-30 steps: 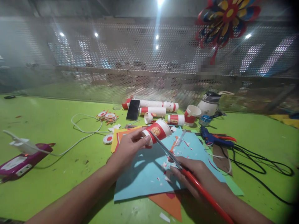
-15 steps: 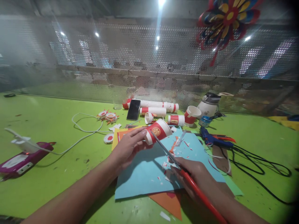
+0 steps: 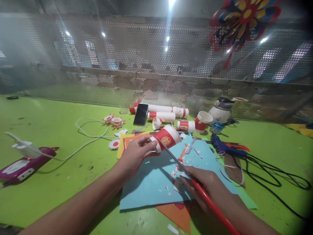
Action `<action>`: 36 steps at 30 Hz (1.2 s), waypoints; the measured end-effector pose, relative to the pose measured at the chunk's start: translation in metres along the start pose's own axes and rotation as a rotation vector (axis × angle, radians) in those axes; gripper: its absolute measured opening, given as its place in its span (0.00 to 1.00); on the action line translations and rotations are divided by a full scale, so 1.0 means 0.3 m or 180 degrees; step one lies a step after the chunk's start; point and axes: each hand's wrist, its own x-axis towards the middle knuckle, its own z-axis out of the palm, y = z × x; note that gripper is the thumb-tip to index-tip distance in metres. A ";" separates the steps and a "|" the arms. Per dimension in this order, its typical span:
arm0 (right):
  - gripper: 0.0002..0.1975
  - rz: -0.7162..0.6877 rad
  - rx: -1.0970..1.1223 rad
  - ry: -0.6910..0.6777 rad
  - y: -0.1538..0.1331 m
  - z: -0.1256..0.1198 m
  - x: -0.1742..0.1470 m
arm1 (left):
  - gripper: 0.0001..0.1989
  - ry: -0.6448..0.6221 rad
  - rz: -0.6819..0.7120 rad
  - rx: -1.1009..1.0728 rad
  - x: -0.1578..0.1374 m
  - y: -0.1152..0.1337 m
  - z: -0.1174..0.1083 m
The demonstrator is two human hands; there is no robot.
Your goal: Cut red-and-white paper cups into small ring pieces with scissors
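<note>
Green tbl (image 3: 73,176), perf. screen (image 3: 117,75) behind; L hand (image 3: 133,155) pinching paper cup (image 3: 170,135), R hand (image 3: 204,178) clasped round red-handled tool (image 3: 211,200).

In my left hand (image 3: 135,153) I am holding a tilted red-and-white paper cup (image 3: 174,135), and its side is showing me a round gold emblem (image 3: 166,140), patterned like the paired character 囍, though it is staying too blurred for me to be sure of each stroke. Farther back, a red-banded white paper cup (image 3: 192,126) lying on its side is bearing a rectangular gold label (image 3: 185,126) with tiny dark marks that I am not managing to read. A small round blue jar (image 3: 217,127) is showing pale markings, also illegible.
</note>
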 end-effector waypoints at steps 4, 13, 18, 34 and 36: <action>0.07 0.0009 -0.0232 0.0054 -0.004 0.008 -0.006 | 0.18 0.0083 0.0059 0.0009 -0.003 -0.002 0.006; 0.13 0.0238 0.0266 0.0020 -0.007 0.014 0.001 | 0.20 0.0329 0.0108 0.0177 0.003 0.005 0.003; 0.16 0.0189 0.0412 0.0000 -0.028 0.010 0.003 | 0.19 0.0435 0.0243 0.0622 -0.004 -0.009 0.014; 0.11 0.0067 -0.0076 0.0123 -0.029 0.008 -0.009 | 0.21 0.0511 0.0285 0.0650 -0.011 -0.001 0.022; 0.11 0.0047 -0.0093 0.0127 -0.029 0.008 -0.008 | 0.21 0.0510 0.0251 0.0408 -0.008 -0.002 0.020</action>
